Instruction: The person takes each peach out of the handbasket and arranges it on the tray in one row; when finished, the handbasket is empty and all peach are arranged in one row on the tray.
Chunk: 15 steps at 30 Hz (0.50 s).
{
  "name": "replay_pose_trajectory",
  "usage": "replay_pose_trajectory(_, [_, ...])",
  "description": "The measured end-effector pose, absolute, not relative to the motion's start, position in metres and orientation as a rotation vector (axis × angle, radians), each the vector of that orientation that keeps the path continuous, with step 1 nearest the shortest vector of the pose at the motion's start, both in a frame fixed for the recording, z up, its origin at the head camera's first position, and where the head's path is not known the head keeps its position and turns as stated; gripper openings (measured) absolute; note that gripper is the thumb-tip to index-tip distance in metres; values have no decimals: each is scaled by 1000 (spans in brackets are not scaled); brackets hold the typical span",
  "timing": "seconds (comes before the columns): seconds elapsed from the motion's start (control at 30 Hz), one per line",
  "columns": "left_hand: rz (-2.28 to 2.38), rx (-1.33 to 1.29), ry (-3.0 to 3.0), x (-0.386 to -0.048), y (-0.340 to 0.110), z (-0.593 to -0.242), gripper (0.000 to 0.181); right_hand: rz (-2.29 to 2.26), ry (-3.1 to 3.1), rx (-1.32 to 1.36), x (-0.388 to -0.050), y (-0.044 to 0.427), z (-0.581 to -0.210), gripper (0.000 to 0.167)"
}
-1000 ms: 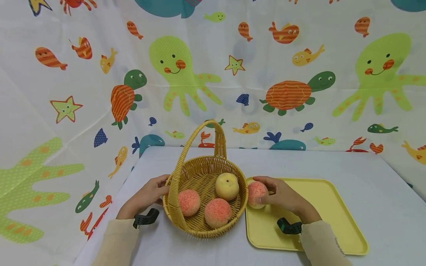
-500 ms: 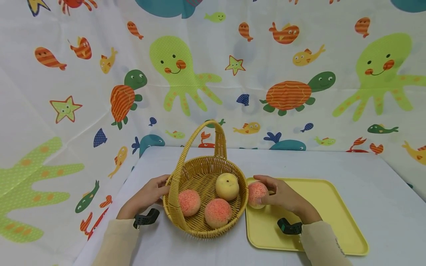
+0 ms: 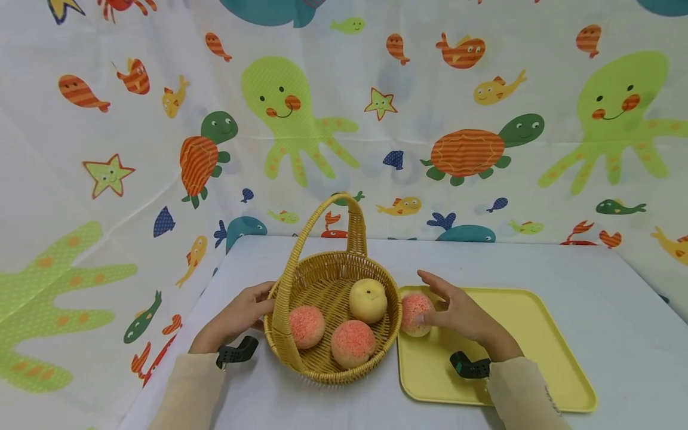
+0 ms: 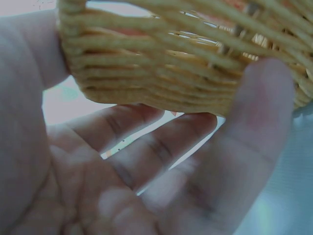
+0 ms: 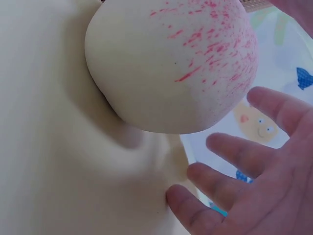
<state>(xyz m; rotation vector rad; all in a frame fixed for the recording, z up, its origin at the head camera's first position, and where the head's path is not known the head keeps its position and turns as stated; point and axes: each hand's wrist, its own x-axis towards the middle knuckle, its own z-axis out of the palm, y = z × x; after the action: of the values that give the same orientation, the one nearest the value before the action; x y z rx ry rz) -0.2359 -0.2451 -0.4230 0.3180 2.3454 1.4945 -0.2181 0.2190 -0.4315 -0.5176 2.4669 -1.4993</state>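
A yellow wicker basket with a tall arched handle stands on the white table. Two pinkish peaches, a near-left peach and a front peach, lie inside it with a pale yellow fruit. My left hand holds the basket's left side; in the left wrist view the thumb presses its woven wall. Beside the basket's right wall, another peach sits at the left edge of a yellow tray. My right hand is around that peach, its fingers spread off it in the right wrist view.
The white table extends to the right of the tray and in front of the basket. A white curtain printed with sea animals hangs behind and to the left.
My right hand's fingers have lifted and spread away from the peach, which stays at the tray's left edge. The left hand and basket have not moved.
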Motion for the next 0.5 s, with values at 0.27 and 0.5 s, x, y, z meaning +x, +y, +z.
replay_pose_trajectory(0.27, [1490, 328, 2343, -235, -245, -422, 55, -1496, 2485, -496, -217, 219, -430, 94])
replay_pose_trajectory(0.5, [1498, 318, 2336, -234, -245, -421, 55, -1498, 2510, -533, -218, 216, -425, 93])
